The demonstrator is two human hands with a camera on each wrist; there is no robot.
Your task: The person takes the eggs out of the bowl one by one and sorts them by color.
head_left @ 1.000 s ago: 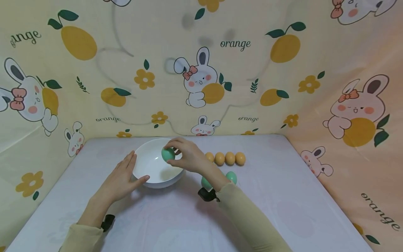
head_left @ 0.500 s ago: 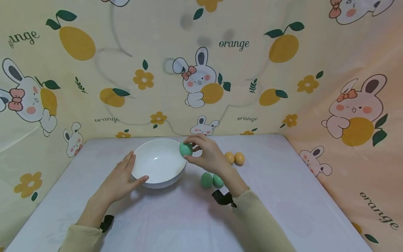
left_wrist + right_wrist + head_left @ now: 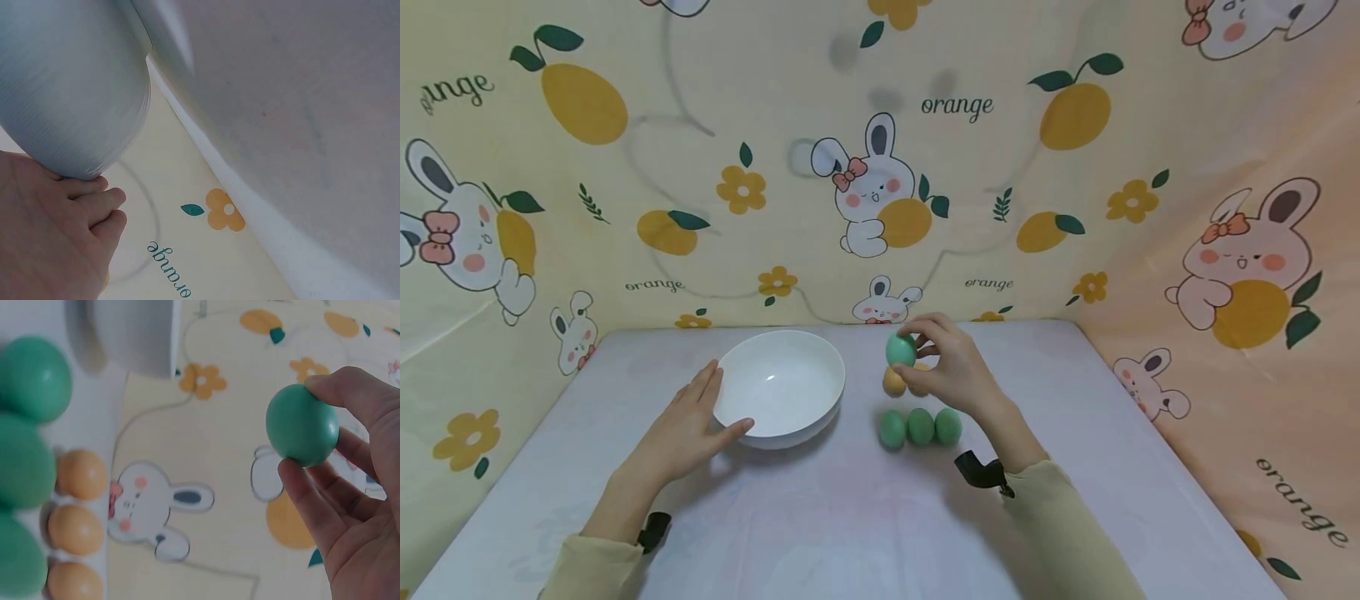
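Observation:
A white bowl point(image 3: 778, 383) stands left of centre on the table. My left hand point(image 3: 677, 442) rests against its left side, fingers extended and thumb by the front rim; the left wrist view has the fingertips touching the bowl's outer wall point(image 3: 75, 81). Between thumb and fingertips my right hand point(image 3: 953, 368) pinches a green egg point(image 3: 901, 350), held up to the right of the bowl. Nothing else touches that egg point(image 3: 302, 425) in the right wrist view. Three more green eggs point(image 3: 921, 426) lie in a row nearer the front.
Behind the green row sit orange eggs point(image 3: 893, 383), partly hidden by my right hand in the head view; three orange eggs point(image 3: 76, 529) show in the right wrist view. A patterned cloth point(image 3: 790, 242) hangs along the table's back and sides.
My right hand has carried the green egg from over the bowl to the right, past its rim, to in front of the orange eggs. The left hand and bowl have stayed in place.

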